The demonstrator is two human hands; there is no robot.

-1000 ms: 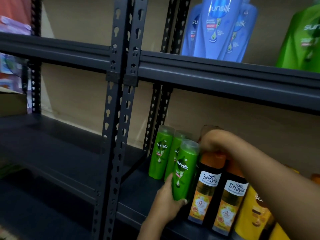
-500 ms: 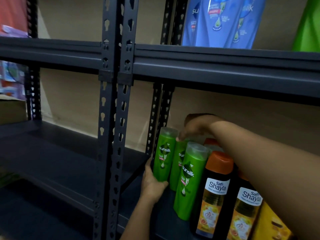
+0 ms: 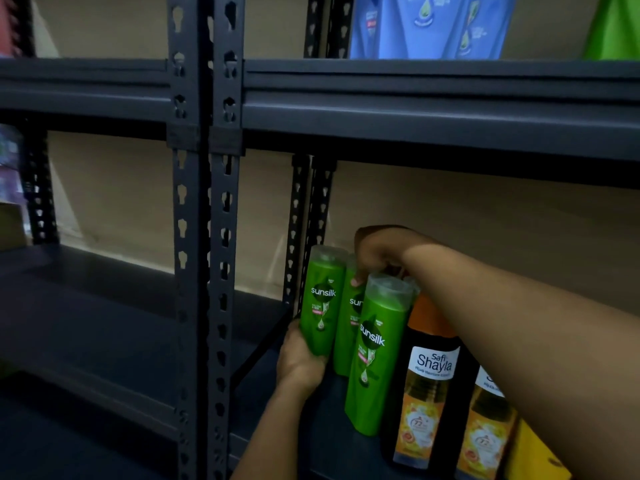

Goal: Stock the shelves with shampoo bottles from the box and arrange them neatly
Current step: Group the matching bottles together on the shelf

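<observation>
Three green Sunsilk shampoo bottles stand at the left end of the dark lower shelf (image 3: 263,386). My left hand (image 3: 302,362) grips the base of the leftmost green bottle (image 3: 322,303), close to the rear upright. My right hand (image 3: 379,253) reaches over from the right and pinches the top of the middle green bottle (image 3: 348,327), which is partly hidden. The front green bottle (image 3: 375,355) stands free, leaning against a black Safi Shayla bottle (image 3: 427,393) with an orange cap. A second Shayla bottle (image 3: 485,434) stands to its right under my forearm.
Two slotted dark uprights (image 3: 204,237) split the rack in front. Blue Sunsilk bottles (image 3: 426,26) and a green one (image 3: 613,29) stand on the upper shelf (image 3: 415,109). A yellow bottle (image 3: 533,459) sits at the bottom right. The left bay's shelf (image 3: 86,306) is dark.
My left hand moved from the front green bottle to the leftmost one. My right hand left the Shayla cap and moved left onto the middle green bottle. The view dropped slightly.
</observation>
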